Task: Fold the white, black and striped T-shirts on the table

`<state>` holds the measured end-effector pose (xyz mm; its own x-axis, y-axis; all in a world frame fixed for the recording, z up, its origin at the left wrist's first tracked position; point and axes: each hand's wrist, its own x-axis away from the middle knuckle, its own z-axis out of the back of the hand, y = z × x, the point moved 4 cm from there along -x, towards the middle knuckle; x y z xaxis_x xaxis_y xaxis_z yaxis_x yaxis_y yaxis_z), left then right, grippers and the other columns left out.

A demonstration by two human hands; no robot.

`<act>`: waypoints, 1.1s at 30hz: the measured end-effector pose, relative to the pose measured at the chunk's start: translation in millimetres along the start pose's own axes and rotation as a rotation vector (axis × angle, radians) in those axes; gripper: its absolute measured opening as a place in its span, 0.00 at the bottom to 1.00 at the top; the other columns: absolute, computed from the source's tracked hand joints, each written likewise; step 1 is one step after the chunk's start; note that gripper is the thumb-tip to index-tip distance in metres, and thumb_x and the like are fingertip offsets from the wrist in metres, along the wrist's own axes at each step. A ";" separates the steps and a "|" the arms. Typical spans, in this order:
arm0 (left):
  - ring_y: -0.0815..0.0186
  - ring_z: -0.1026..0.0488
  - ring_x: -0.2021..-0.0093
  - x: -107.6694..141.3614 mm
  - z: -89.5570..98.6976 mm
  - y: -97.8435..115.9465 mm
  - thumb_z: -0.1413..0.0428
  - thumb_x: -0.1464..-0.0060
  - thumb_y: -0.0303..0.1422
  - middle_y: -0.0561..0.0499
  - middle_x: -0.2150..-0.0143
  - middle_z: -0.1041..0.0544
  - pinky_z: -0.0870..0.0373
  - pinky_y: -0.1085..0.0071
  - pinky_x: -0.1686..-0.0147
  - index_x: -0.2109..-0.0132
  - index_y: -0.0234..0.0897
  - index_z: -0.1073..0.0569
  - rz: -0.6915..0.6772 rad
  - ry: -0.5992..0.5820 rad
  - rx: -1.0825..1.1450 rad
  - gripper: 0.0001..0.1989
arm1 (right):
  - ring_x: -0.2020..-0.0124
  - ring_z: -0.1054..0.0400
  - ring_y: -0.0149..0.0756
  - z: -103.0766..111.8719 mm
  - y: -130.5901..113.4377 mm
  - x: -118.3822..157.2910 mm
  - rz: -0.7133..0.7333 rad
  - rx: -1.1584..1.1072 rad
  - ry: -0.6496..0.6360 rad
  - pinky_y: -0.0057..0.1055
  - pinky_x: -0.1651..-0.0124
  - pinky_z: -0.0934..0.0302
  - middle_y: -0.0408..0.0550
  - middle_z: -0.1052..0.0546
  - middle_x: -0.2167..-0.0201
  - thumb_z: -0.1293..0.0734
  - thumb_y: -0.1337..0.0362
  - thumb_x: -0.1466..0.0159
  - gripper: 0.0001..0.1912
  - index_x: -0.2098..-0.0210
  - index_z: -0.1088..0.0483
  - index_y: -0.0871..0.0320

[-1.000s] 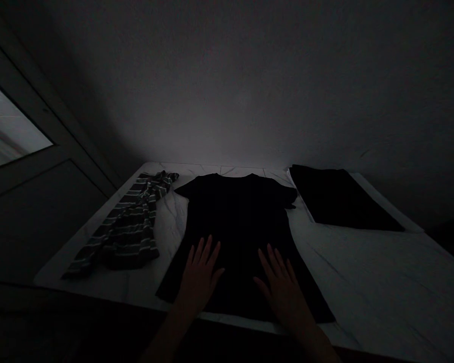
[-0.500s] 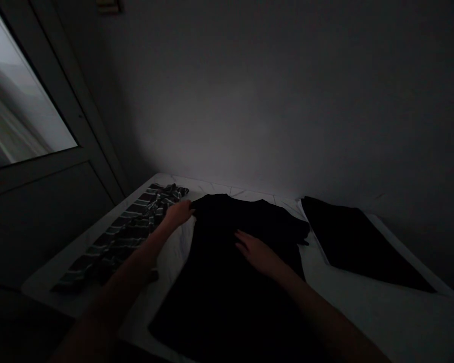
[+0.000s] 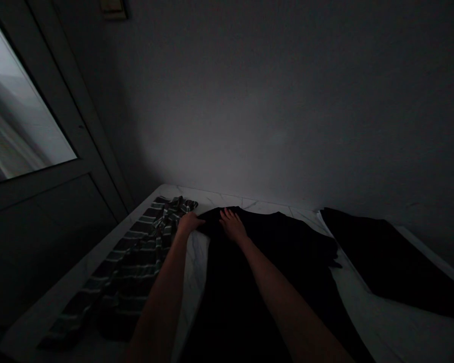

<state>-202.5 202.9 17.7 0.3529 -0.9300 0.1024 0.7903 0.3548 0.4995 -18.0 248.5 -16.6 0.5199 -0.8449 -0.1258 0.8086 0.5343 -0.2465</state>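
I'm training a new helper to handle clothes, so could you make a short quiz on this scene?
1. Which is nearer the striped garment: the left hand or the right hand?
2. True or false: the black T-shirt lies on top of the striped garment.
3. What lies on the far side of the T-shirt from the striped garment?
A. A flat dark cloth
B. A pair of shoes
C. A laundry basket

Key: 1. The left hand. 2. False. 3. A.
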 end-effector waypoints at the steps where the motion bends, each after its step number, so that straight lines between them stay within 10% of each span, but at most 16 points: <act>1: 0.56 0.21 0.57 -3.1 1.6 -0.4 0.38 0.47 0.36 0.42 0.60 0.18 0.28 0.70 0.60 0.60 0.31 0.21 -0.008 0.016 0.034 0.11 | 0.29 0.56 0.43 -3.6 0.6 -0.1 -0.011 0.034 0.000 0.47 0.30 0.59 0.55 0.49 0.29 0.49 0.58 0.27 0.27 0.31 0.46 0.58; 8: 0.59 0.23 0.51 -3.5 -4.2 9.9 0.51 0.35 0.31 0.39 0.51 0.21 0.28 0.66 0.54 0.42 0.32 0.33 0.025 0.200 0.161 0.17 | 0.28 0.57 0.44 -6.3 0.7 2.4 -0.024 0.078 0.016 0.47 0.30 0.60 0.52 0.50 0.28 0.52 0.54 0.26 0.28 0.30 0.48 0.54; 18: 0.52 0.23 0.51 19.9 19.8 4.1 0.43 0.42 0.32 0.38 0.52 0.21 0.28 0.62 0.55 0.50 0.35 0.28 0.126 0.191 -0.186 0.13 | 0.28 0.59 0.45 -1.0 -4.2 6.5 -0.061 0.063 -0.001 0.47 0.30 0.63 0.53 0.51 0.28 0.49 0.49 0.27 0.31 0.29 0.51 0.54; 22: 0.50 0.27 0.46 28.2 22.6 32.3 0.53 0.39 0.25 0.33 0.50 0.24 0.29 0.58 0.52 0.50 0.31 0.28 0.018 0.324 -0.314 0.14 | 0.28 0.58 0.46 0.2 -6.3 7.4 -0.056 0.045 0.007 0.49 0.30 0.63 0.55 0.51 0.28 0.49 0.49 0.27 0.31 0.29 0.50 0.56; 27: 0.57 0.32 0.40 34.9 -29.7 91.9 0.55 0.35 0.30 0.35 0.42 0.28 0.36 0.62 0.41 0.40 0.29 0.34 -0.493 0.248 -0.156 0.19 | 0.28 0.58 0.48 0.7 -3.4 6.1 -0.001 0.071 0.027 0.48 0.29 0.63 0.56 0.50 0.29 0.43 0.60 0.29 0.30 0.30 0.48 0.59; 33: 0.51 0.44 0.31 37.2 -78.8 82.6 0.60 0.34 0.31 0.39 0.31 0.39 0.45 0.48 0.35 0.36 0.36 0.34 -0.600 0.183 -0.333 0.23 | 0.28 0.59 0.44 12.3 8.0 5.7 0.035 0.027 -0.053 0.43 0.29 0.62 0.54 0.51 0.28 0.42 0.64 0.31 0.28 0.32 0.45 0.61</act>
<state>-84.7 205.2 -5.0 -0.1365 -0.9535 -0.2686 0.9754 -0.1767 0.1317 -5.2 248.3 -7.5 0.5609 -0.8238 -0.0828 0.7967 0.5642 -0.2168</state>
